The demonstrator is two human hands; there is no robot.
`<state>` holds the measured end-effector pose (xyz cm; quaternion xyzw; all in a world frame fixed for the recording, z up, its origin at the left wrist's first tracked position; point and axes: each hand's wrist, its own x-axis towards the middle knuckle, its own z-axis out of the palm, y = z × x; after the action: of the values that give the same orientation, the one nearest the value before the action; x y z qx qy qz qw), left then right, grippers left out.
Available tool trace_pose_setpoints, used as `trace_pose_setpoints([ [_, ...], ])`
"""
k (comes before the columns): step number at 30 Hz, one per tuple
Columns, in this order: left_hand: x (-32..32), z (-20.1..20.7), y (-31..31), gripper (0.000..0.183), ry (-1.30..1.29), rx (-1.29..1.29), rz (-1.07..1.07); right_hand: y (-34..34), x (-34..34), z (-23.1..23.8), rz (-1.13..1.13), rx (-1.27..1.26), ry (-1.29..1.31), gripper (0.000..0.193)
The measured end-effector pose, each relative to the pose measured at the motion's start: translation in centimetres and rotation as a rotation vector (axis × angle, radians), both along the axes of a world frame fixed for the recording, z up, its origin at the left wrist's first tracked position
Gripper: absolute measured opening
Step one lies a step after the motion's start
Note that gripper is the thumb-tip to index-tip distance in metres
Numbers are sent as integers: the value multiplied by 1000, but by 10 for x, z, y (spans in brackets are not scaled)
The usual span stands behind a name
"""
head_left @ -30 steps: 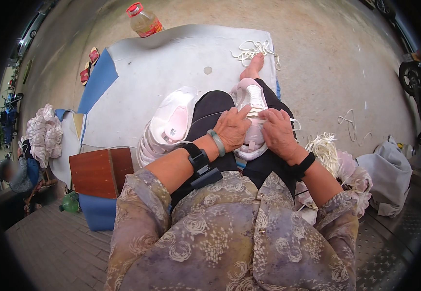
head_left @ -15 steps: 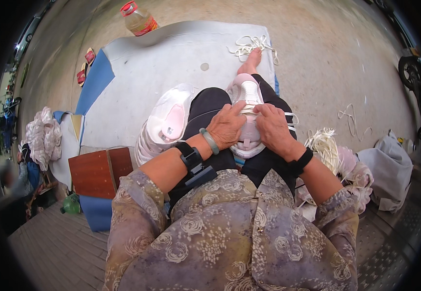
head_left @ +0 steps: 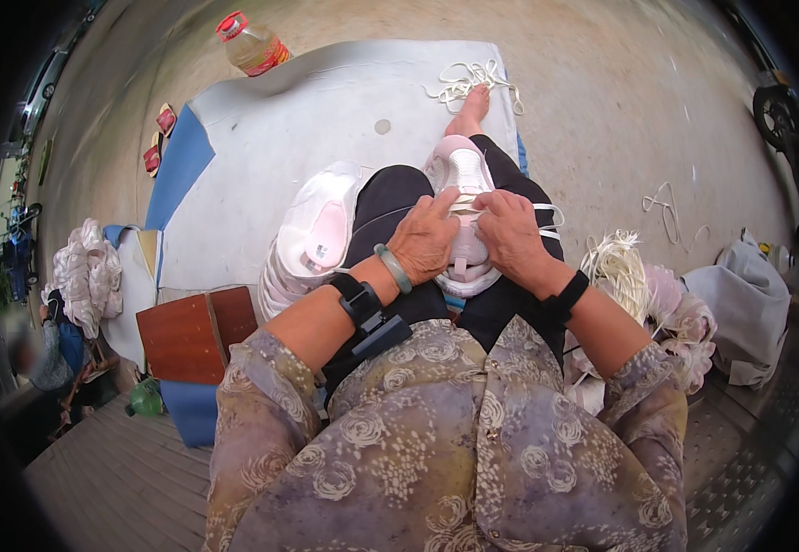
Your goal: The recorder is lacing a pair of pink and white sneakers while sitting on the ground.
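A pale pink and white sneaker (head_left: 462, 167) lies across my lap, its toe pointing away from me. My left hand (head_left: 423, 243) is closed at the left eyelet edge, thumb and forefinger pinched by the white shoelace. Opposite it, my right hand (head_left: 515, 241) has its fingers bent down on the right edge, pinching the lace too. Between the fingertips the lace crosses above the pink tongue (head_left: 465, 247). A loose lace end (head_left: 551, 219) loops out past my right hand over the dark trouser leg. The exact fingertip grip is partly hidden.
Nested white shoes (head_left: 312, 230) stand left of my leg. A bundle of white laces (head_left: 616, 269) and pinkish shoes (head_left: 691, 336) lie at right. More laces (head_left: 473, 83) rest by my foot on the pale sheet (head_left: 307, 120). A bottle (head_left: 254, 46) stands beyond; a brown board (head_left: 183, 339) sits at left.
The view has shifted slightly. Both hands stay at the sneaker's eyelets, with only small movements of the fingers around the lace.
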<state>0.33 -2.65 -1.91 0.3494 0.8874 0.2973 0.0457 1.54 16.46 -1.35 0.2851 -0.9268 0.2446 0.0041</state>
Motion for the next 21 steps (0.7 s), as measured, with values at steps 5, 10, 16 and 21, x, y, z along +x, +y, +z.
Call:
trace_pose_setpoints([
  [5,0,0,1,26,-15,15,1,0,-5,-5,-18,9,14,7],
  [10,2,2,3,28,-54,30,14,6,-7,-1,22,49,-30,7],
  [16,0,3,2,34,-72,52,33,3,-18,-1,41,63,-8,5],
  [21,-1,2,2,37,-80,76,31,7,-25,6,94,113,-68,8],
])
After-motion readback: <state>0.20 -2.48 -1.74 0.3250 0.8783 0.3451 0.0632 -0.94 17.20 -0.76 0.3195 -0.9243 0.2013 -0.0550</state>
